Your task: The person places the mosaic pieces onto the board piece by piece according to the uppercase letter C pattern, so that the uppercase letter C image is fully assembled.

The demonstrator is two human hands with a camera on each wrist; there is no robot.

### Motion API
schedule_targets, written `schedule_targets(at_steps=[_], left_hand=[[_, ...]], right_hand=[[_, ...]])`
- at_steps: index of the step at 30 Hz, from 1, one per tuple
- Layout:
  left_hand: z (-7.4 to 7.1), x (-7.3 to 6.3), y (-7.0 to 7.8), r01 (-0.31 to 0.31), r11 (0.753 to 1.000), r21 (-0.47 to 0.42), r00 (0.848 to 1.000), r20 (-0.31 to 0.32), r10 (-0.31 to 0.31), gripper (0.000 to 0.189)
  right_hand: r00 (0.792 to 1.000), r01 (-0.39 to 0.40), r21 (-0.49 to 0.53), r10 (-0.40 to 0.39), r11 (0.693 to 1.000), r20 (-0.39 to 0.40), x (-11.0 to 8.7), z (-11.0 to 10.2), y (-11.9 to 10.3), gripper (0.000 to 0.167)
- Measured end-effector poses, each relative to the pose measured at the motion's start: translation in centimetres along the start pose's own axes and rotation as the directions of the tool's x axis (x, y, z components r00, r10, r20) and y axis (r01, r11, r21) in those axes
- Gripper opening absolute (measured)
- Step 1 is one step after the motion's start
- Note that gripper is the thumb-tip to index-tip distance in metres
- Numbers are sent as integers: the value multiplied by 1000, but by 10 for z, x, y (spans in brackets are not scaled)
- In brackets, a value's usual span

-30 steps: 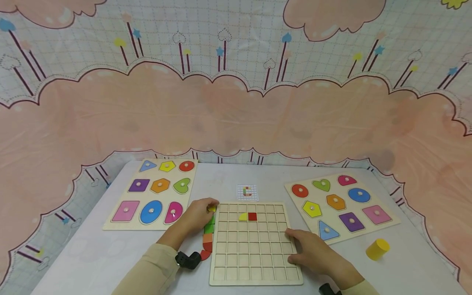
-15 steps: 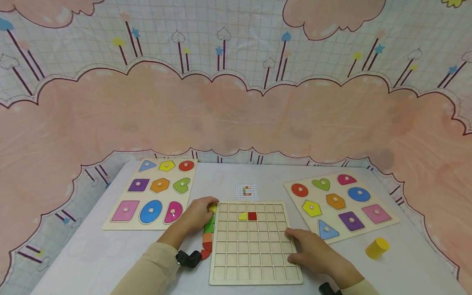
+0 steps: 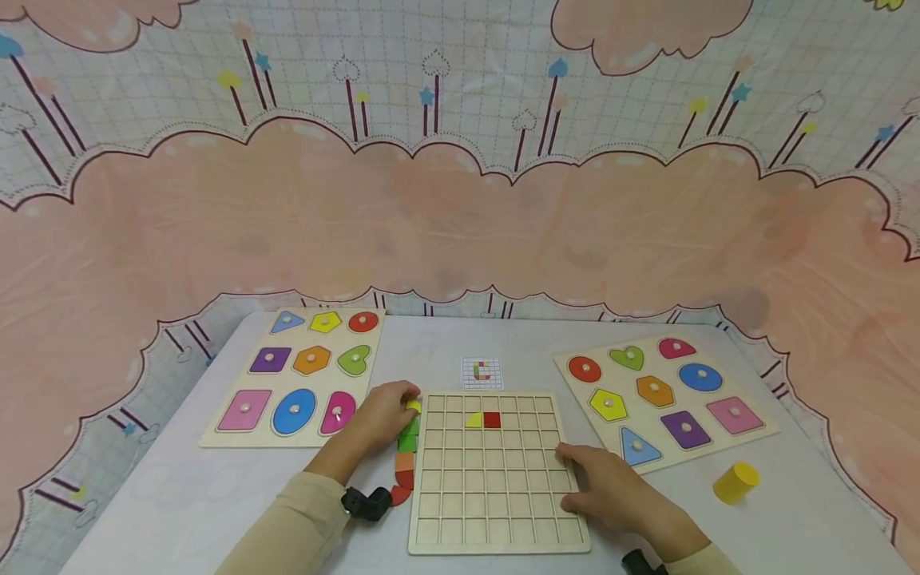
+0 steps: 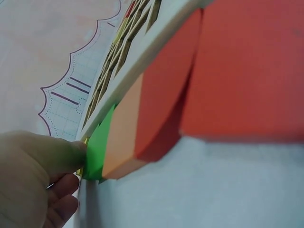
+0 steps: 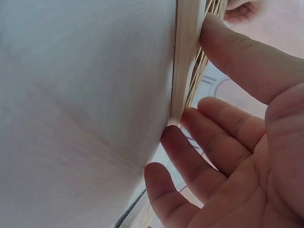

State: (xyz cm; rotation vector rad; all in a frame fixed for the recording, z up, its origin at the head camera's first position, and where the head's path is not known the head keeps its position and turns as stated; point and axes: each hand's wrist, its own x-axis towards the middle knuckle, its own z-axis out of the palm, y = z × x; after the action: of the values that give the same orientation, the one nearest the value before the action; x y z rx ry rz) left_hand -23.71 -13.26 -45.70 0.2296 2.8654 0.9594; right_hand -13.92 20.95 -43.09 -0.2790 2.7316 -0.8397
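Observation:
My left hand point(image 3: 384, 417) is at the far end of a row of small blocks along the left side of a wooden grid board point(image 3: 496, 495). Its thumb and curled fingers pinch a yellow block point(image 3: 413, 406), partly hidden by them. Green point(image 4: 97, 151), orange point(image 4: 121, 133) and red point(image 4: 164, 85) blocks follow in the row toward me. In the grid sit a yellow piece point(image 3: 473, 420) with a slanted or curved side and a red square point(image 3: 492, 420). My right hand point(image 3: 611, 487) rests at the board's right edge, thumb and fingers spread and loosely bent, touching the rim.
A small pattern card point(image 3: 481, 373) lies beyond the board. Knobbed shape puzzles stand at the left point(image 3: 302, 379) and right point(image 3: 664, 399). A yellow cylinder point(image 3: 735, 483) is at the right, near my right forearm. A printed cloth hangs behind the table.
My left hand has shifted slightly left, baring more of the yellow block at the row's far end. The right hand and the pieces in the grid stay put.

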Motion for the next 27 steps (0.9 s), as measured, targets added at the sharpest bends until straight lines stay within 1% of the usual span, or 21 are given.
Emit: schedule_targets(at_steps=[11,14,19,23,27], left_hand=[[-3,-2,0,4,1000,-15,1000,15,-3,31],[-4,-3,0,5,1000,-11,1000,7,-5,31],[-4,-5,0,-2,1000,-4,1000,-16,2,34],[-4,-5,0,-13,1000,-14,1000,-10,12,37],[-4,-5,0,-24,999,-24,1000,2,24,35]], right_hand=[[1000,-1,-2,1,1000,-2,0,0,0,66],[1000,3,-1,-3,1000,-2,0,0,0,66],[1000,-1,-4,1,1000,-2,0,0,0,66],[1000,-6,-6,6,1000,-2,0,0,-1,66],[1000,-8,-3,8,1000,0,0,0,-1,66]])
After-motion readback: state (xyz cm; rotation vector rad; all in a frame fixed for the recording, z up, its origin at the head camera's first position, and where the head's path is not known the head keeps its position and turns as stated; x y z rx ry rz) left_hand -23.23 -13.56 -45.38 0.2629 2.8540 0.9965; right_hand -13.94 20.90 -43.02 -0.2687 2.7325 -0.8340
